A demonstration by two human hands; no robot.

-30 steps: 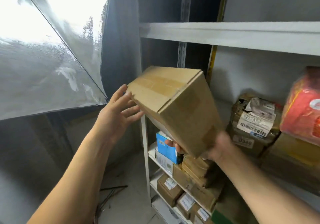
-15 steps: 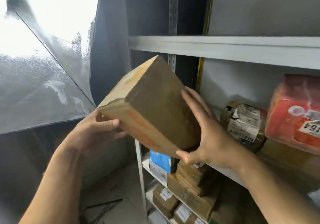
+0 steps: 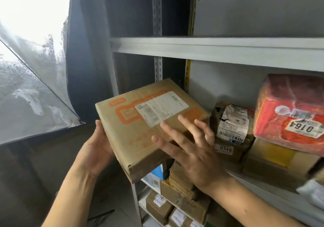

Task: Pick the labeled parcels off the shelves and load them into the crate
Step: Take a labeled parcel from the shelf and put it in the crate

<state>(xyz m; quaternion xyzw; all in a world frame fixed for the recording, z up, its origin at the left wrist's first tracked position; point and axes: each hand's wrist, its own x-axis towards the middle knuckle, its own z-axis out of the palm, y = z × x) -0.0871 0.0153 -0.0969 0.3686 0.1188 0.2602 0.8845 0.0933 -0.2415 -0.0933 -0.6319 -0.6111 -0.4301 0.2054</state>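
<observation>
While held: the cardboard box [image 3: 150, 128] sits in mid-air just in front of the shelf unit [image 3: 210, 47], label side up and tilted, off any shelf and not yet in a crate; no crate shows in view.
Left hand: the left hand [image 3: 98, 148] grips the box's left edge from below, thumb up against the side, fingers hidden under the cardboard.
Right hand: the right hand [image 3: 185, 149] lies on the top face with fingers straight and spread, pressing, not curled round anything.
Label: the white shipping label [image 3: 162, 108] faces up, just beyond the right fingertips.
Slip risk: with only one hand really clasping it and the other flat, the tilted box could slide off toward its low near corner, which looks dented.
Knock risk: turning away with the box may clip the brown parcel [image 3: 231, 130] marked 0346 or the red parcel [image 3: 291, 112] marked 0164, both sitting near the shelf's front edge.
Shelves: grey metal boards on slotted uprights, with more small boxes [image 3: 177, 207] packed on the levels below.
Room: dim, grey walls, a sheet of wet clear plastic [image 3: 29, 79] on the left letting in bright daylight.
Floor: bare, pale, with a dark thin thing lying on it; I cannot tell what.
</observation>
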